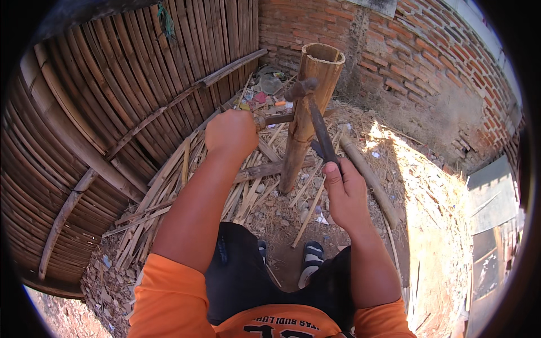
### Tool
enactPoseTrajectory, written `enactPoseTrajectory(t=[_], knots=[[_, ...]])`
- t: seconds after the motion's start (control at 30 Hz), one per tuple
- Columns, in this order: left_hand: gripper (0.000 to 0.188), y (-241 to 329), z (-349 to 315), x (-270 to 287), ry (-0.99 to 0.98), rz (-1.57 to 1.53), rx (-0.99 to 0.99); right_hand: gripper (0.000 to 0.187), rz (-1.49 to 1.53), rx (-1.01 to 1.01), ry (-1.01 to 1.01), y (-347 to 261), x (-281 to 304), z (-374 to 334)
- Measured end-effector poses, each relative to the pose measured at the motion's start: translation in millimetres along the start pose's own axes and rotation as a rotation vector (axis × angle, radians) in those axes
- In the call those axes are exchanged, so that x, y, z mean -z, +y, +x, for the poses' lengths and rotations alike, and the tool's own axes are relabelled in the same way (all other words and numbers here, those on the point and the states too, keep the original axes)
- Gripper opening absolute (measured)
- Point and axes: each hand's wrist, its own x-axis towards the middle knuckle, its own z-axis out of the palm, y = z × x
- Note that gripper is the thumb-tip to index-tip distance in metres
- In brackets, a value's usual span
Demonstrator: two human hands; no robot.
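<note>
My sandalled foot (311, 260) shows between my knees, half hidden by my shorts; my orange sleeves are cut off at the lower edge. My right hand (345, 194) is closed tight around the handle of a dark blade (320, 130), thumb laid along it, blade slanting up and left to the bamboo post (307, 110). Where its tip meets the post is hard to make out. My left hand (231, 134) is a shut fist on the handle of a hammer (292, 98), arm stretched forward, the head lying against the post just above the blade. The post stands upright between and beyond both hands, its hollow top open. Bamboo strips (169, 191) litter the ground around it. Behind it are a slatted bamboo wall (112, 96) and a brick wall (417, 62).
</note>
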Motion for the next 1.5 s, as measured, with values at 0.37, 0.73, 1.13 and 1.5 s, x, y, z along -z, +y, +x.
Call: enactPoseTrajectory(t=[0.37,0.73,1.13,1.5], knots=[[0.026,2,2,-6,0.028,-0.016,-0.021,0.041,0.137,-0.068,0.029,10,9,-5],[0.027,7,1,-8,0.011,-0.021,-0.023,0.04,0.162,0.027,0.071,1,-4,10],[0.027,10,3,-12,-0.004,-0.044,-0.005,0.037,0.076,0.124,0.079,13,-22,-2],[0.029,6,-2,0,-0.083,-0.076,0.002,0.04,0.178,0.016,0.076,31,13,-41]])
